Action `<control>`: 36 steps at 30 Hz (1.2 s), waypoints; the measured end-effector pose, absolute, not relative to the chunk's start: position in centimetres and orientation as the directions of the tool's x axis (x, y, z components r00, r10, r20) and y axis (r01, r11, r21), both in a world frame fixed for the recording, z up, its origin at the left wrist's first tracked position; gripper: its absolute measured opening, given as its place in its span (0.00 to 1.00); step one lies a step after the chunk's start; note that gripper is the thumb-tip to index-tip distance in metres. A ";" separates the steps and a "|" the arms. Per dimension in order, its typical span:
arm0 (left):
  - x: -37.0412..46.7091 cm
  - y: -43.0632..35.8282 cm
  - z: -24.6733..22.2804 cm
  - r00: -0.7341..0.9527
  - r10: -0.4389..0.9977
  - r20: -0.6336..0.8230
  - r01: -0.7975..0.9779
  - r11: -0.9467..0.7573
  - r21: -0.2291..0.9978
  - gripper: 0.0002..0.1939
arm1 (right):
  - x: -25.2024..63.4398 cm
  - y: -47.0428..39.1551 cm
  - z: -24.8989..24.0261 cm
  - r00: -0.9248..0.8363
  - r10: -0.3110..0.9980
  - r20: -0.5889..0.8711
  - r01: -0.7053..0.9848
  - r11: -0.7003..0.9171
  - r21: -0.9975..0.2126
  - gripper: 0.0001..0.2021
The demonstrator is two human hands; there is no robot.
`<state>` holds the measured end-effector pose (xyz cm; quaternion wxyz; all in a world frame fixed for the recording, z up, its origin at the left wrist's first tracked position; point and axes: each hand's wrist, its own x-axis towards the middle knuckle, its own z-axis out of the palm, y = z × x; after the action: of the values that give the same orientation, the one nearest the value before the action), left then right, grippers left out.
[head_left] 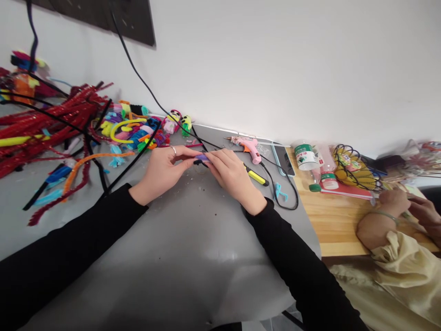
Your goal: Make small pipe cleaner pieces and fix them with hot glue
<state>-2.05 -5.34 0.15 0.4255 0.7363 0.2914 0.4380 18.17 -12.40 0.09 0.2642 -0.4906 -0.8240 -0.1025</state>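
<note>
Both hands meet above the grey mat (193, 248), pinching a small purple and black pipe cleaner piece (202, 157). My left hand (165, 170), wearing a ring, grips it from the left between thumb and index finger. From the right, my right hand (229, 174) closes its fingers over the same piece, hiding much of it. Just behind my right hand lies a pink glue gun (250, 147) with an orange trigger. A yellow and black handled tool (257, 176) shows beside that hand, its other end covered.
Red tinsel stems (51, 122) and several coloured pipe cleaner pieces crowd the left. Two little dolls (172, 120) stand by the wall. A phone (284, 161), a cable and a light blue clip-like piece (280, 192) lie right. Beyond are bottles (306, 158) and a co-worker's hands (394, 202).
</note>
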 end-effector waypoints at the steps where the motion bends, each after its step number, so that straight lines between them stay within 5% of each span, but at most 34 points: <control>1: -2.0 -5.4 0.2 0.446 0.803 0.394 0.056 -0.465 0.883 0.06 | 18.2 -12.4 0.1 -0.378 0.758 0.532 0.863 0.496 -0.095 0.16; 13: -2.2 -4.9 0.1 0.458 0.818 0.347 0.110 -0.440 0.891 0.10 | 18.3 -12.3 -0.5 -0.275 0.756 0.594 0.849 0.481 -0.219 0.16; 17: -3.1 -3.5 -0.1 0.514 0.819 0.255 0.238 -0.422 0.875 0.15 | 18.8 -12.4 -0.7 -0.135 0.772 0.621 0.831 0.429 -0.353 0.24; 21: -3.9 -2.4 -0.5 0.585 0.784 0.207 0.356 -0.477 0.804 0.16 | 19.3 -12.3 -0.5 -0.055 0.771 0.634 0.820 0.398 -0.412 0.22; 27: -4.2 -1.9 -0.8 0.675 0.654 0.341 0.400 -0.713 0.576 0.18 | 19.5 -12.3 -0.2 -0.058 0.736 0.674 0.799 0.439 -0.411 0.17; 36: -5.0 -4.1 1.2 0.487 0.698 0.525 0.451 -0.716 0.533 0.14 | 19.4 -12.2 -0.5 -0.041 0.751 0.659 0.766 0.447 -0.462 0.17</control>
<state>-5.03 -4.14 1.24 0.1640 0.8464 0.3394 0.3761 19.43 -12.23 -0.49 0.4507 -0.5258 -0.7214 -0.0080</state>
